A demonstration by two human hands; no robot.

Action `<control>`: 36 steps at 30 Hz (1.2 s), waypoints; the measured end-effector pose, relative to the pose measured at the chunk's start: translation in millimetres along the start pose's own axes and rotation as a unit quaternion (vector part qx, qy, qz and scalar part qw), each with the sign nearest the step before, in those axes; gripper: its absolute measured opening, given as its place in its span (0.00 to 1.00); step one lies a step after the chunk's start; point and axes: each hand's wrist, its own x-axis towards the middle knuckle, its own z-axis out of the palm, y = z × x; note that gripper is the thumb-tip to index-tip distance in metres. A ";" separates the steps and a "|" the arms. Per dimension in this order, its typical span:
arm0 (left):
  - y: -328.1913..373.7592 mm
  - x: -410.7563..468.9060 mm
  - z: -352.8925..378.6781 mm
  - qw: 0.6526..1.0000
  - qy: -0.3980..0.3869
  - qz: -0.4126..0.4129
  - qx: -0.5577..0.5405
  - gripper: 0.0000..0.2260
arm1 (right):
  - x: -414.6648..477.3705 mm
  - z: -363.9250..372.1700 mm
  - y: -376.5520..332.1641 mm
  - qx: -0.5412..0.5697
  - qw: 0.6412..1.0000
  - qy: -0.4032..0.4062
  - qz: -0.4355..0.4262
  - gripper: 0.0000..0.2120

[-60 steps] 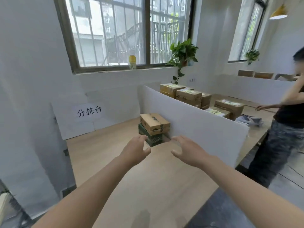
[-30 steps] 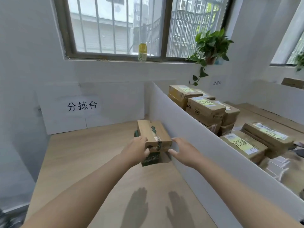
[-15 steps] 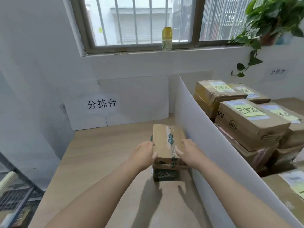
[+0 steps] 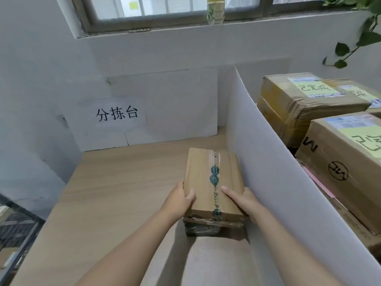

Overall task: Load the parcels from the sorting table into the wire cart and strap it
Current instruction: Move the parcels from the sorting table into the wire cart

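Hands (image 4: 214, 200) either side of parcel (image 4: 213, 182)

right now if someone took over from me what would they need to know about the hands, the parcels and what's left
Left hand: grip on the left side of the top brown taped cardboard parcel.
Right hand: grip on its right side, thumb on top.
That parcel sits on a darker green-printed parcel, on the wooden sorting table against the white divider board.
Done: both hands are on it; whether it is lifted is unclear.
Left: move both parcels to the wire cart at lower left, then strap it.
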 end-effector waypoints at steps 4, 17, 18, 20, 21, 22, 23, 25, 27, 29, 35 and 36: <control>-2.6 1.2 15.5 0.990 0.036 -0.046 -0.131 0.16 | -1.6 1.6 9.1 0.107 0.993 -0.038 0.017 0.31; 17.2 -136.2 -89.3 0.941 0.139 0.026 -0.308 0.12 | -147.1 27.1 -78.0 0.014 0.985 -0.034 -0.166 0.41; 14.0 -153.6 -102.4 0.934 0.151 0.040 -0.320 0.12 | -166.0 34.4 -84.8 0.013 0.983 -0.041 -0.179 0.42; 1.1 -190.3 -127.3 0.919 0.178 0.057 -0.347 0.13 | -204.2 52.3 -94.4 0.032 0.977 -0.063 -0.202 0.42; -7.7 -208.2 -139.3 0.911 0.194 0.063 -0.358 0.15 | -223.0 63.1 -97.9 0.043 0.974 -0.076 -0.211 0.42; -16.4 -225.8 -151.1 0.905 0.209 0.069 -0.365 0.17 | -238.3 74.6 -99.8 0.050 0.971 -0.092 -0.216 0.44; -25.9 -242.0 -161.9 0.899 0.222 0.077 -0.370 0.18 | -252.9 86.9 -101.4 0.053 0.969 -0.107 -0.218 0.47; -42.9 -271.8 -182.3 0.889 0.242 0.093 -0.378 0.17 | -276.6 112.8 -102.1 0.045 0.965 -0.127 -0.225 0.52; -60.0 -295.7 -199.5 0.887 0.251 0.099 -0.375 0.16 | -294.6 137.2 -102.7 0.051 0.964 -0.133 -0.225 0.53; -78.7 -316.7 -214.3 0.887 0.255 0.097 -0.371 0.18 | -313.1 161.3 -103.0 0.064 0.962 -0.136 -0.227 0.44; -140.2 -367.6 -246.4 0.881 0.261 0.080 -0.387 0.14 | -348.4 226.8 -82.8 0.116 0.962 -0.147 -0.197 0.27; -151.6 -374.4 -249.1 0.883 0.255 0.078 -0.386 0.14 | -353.5 235.1 -76.1 0.103 0.961 -0.166 -0.194 0.29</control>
